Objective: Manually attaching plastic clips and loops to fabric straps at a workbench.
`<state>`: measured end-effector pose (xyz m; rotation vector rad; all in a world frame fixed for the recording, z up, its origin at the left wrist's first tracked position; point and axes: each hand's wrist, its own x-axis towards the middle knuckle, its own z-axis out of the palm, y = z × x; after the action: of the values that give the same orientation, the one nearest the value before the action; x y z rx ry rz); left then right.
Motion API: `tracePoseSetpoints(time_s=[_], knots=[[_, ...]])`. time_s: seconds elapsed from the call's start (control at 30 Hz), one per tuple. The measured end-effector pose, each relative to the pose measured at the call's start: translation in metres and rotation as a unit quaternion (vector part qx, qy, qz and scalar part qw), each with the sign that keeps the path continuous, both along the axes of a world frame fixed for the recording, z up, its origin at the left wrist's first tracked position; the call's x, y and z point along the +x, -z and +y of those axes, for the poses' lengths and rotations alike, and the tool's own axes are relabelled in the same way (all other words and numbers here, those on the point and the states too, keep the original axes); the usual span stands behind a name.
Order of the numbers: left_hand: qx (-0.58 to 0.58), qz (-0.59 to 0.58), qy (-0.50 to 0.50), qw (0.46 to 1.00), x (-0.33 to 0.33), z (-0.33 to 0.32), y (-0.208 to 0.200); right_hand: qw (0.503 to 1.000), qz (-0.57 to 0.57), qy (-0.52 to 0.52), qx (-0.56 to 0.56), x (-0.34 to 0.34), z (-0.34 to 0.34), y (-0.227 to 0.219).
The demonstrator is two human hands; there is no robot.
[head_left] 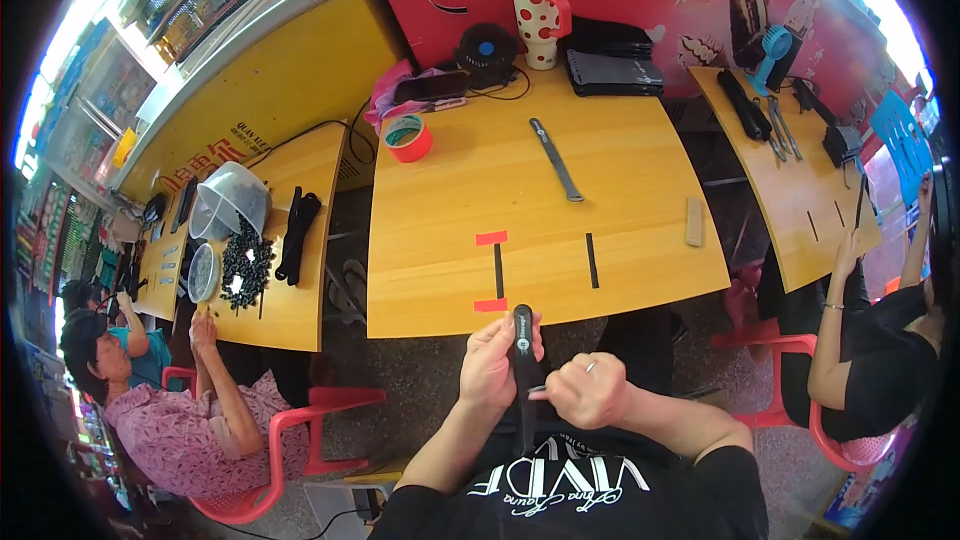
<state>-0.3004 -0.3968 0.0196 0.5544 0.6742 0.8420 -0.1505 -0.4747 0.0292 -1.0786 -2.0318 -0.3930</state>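
In front of my body, below the table's near edge, a long black strap point(525, 365) with a rounded end and a small pale mark stands nearly upright. My left hand point(488, 360) is closed around its upper part, thumb and fingers on either side. Curled into a fist, my right hand point(590, 390) is at the strap's right side, its tip touching or nearly touching the strap; whatever it may grip is hidden. A similar dark strap point(556, 160) lies on the wooden table point(440, 220) ahead.
Red tape pieces point(491, 238) and a black line point(591, 260) mark the tabletop. A tape roll point(408, 139), fan point(487, 52), spotted tumbler point(537, 20), stacked black straps point(612, 70) and tan block point(694, 222) sit around it. People work at side tables, left and right.
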Motion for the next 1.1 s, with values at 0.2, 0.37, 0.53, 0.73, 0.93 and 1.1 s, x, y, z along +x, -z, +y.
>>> tracePoseSetpoints(time_s=[0.2, 0.37, 0.53, 0.73, 0.93, 1.1], knots=[[-0.05, -0.087, 0.118, 0.988, 0.002, -0.008, -0.004, 0.97, 0.216, 0.014, -0.108, 0.012, 0.022, -0.002], [-0.052, -0.045, 0.139, 0.988, -0.01, -0.001, 0.005, 0.979, 0.172, -0.048, -0.095, 0.012, 0.02, -0.007], [-0.009, 0.012, 0.056, 0.998, -0.009, 0.028, -0.011, 0.991, 0.031, -0.131, -0.023, 0.007, 0.012, -0.019], [0.003, 0.081, -0.15, 0.985, -0.05, 0.161, 0.012, 0.968, 0.061, -0.242, 0.0, -0.011, -0.016, -0.043], [0.19, 0.315, -0.286, 0.885, -0.072, 0.247, 0.047, 0.956, 0.102, -0.274, -0.023, -0.005, -0.039, -0.066], [0.377, 0.461, -0.288, 0.75, -0.045, 0.239, 0.07, 0.961, 0.191, -0.165, -0.11, 0.018, -0.017, -0.059]])
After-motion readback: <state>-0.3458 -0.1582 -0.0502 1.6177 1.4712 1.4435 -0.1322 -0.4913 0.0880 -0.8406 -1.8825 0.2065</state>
